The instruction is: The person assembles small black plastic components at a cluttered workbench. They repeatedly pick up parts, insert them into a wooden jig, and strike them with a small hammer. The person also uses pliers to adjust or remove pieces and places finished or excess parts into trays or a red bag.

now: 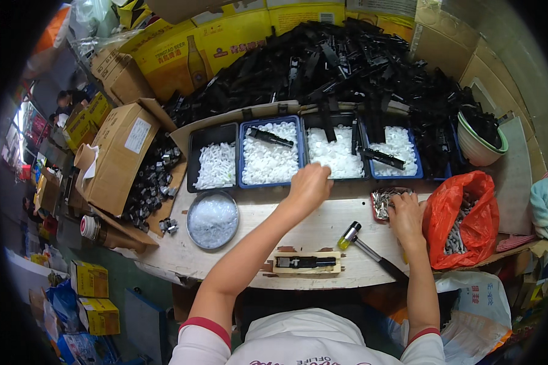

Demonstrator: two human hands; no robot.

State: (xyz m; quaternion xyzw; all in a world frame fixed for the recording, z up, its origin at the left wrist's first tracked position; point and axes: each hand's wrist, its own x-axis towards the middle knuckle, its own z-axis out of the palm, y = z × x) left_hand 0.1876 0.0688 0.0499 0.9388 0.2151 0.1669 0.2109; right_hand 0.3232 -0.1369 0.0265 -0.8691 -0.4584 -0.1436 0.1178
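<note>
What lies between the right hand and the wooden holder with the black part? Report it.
The hammer, lying on the table, roughly crosses the straight line from the right hand to the wooden holder. A raised hand could likely clear it.

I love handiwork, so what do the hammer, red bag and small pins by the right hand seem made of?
Hammer: probably a metal shaft, smooth, grey; its yellow end, perhaps translucent plastic. Red bag: likely thin plastic, crinkled and shiny. Small pins: apparently metal, from their silvery glints.
</note>
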